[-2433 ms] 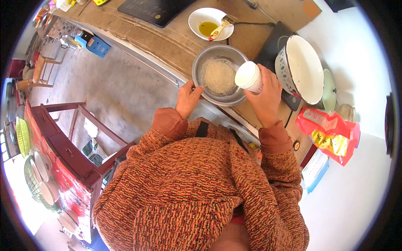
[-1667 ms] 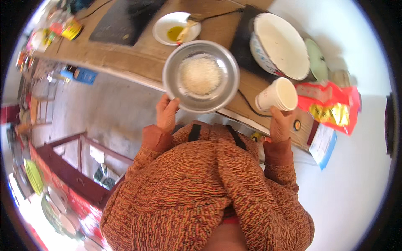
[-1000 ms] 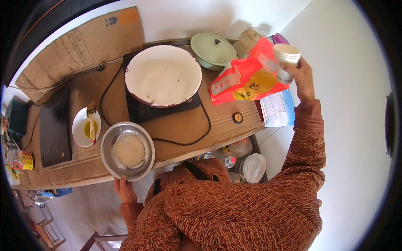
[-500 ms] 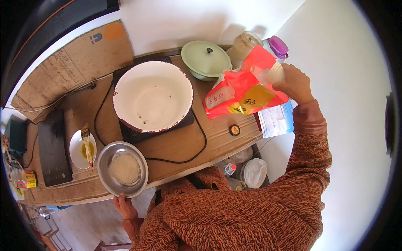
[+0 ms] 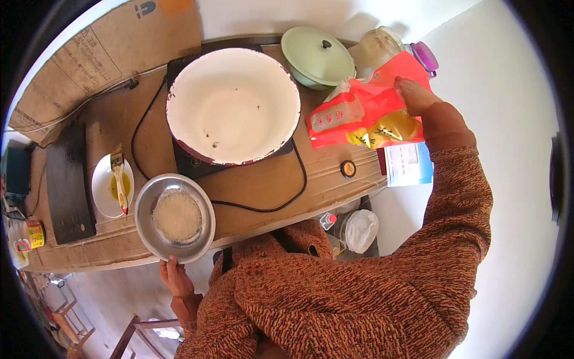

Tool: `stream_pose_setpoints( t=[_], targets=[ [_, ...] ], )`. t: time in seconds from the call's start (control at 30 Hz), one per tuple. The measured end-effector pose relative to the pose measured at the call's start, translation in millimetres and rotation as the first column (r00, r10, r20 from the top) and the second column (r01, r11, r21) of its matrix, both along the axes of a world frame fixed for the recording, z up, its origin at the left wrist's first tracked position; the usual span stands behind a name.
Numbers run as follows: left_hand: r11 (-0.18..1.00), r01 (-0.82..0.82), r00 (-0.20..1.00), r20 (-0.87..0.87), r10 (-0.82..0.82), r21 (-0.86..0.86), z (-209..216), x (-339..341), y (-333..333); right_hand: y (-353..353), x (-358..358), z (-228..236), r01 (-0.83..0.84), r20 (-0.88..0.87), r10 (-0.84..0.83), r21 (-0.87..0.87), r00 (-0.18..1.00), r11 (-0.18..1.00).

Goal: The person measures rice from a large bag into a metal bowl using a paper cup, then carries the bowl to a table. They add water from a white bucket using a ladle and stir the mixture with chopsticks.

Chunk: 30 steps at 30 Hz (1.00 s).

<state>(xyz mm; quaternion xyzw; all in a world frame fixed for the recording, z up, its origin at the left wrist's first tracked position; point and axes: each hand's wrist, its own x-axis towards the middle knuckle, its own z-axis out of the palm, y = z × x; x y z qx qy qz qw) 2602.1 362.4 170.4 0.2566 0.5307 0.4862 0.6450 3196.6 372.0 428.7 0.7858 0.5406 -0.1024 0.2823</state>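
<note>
My left hand (image 5: 175, 276) grips the near rim of a shallow steel bowl (image 5: 205, 234), its thumb on the edge. A layer of white rice grains (image 5: 177, 216) lies in the bowl's middle. At the right, my right hand (image 5: 417, 96) reaches into the mouth of a red and gold plastic rice bag (image 5: 353, 116). Its fingertips are hidden by the bag, as is the white cup they held a moment before. A large white enamel basin (image 5: 233, 107) with chipped rim stands between the hands, with a few dark spots inside.
The basin rests on a black hotplate (image 5: 194, 167) with a looping cord. Behind stands a pale green lidded pot (image 5: 317, 55). A white bowl (image 5: 103, 191) of yellow oil holds a brush (image 5: 121, 179). A black panel (image 5: 70, 185) lies left; a small round lid (image 5: 348, 169) lies near the edge.
My right hand has lowered the white cup into the rice bag, out of sight. The whole view has shifted, while my left hand keeps hold of the steel bowl.
</note>
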Motion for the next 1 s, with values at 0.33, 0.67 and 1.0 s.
stream_pose_setpoints(
  t=[0.33,0.67,1.0],
  targets=[
    [1.0,0.002,1.0,0.007,-0.002,-0.016,-13.5,-10.7,-3.0,-46.1,25.7,-50.8,0.261,-0.43,0.018,0.581,0.903,0.771],
    [0.999,0.03,1.0,0.007,-0.03,0.017,-14.5,-13.3,-2.8,-54.9,29.7,-45.8,0.499,-0.652,-0.081,0.487,0.754,0.717],
    [0.999,-0.032,0.999,0.011,0.031,0.044,-5.7,-0.4,-2.5,-50.9,29.5,-42.1,0.578,-0.746,-0.099,0.417,0.658,0.701]
  ],
)
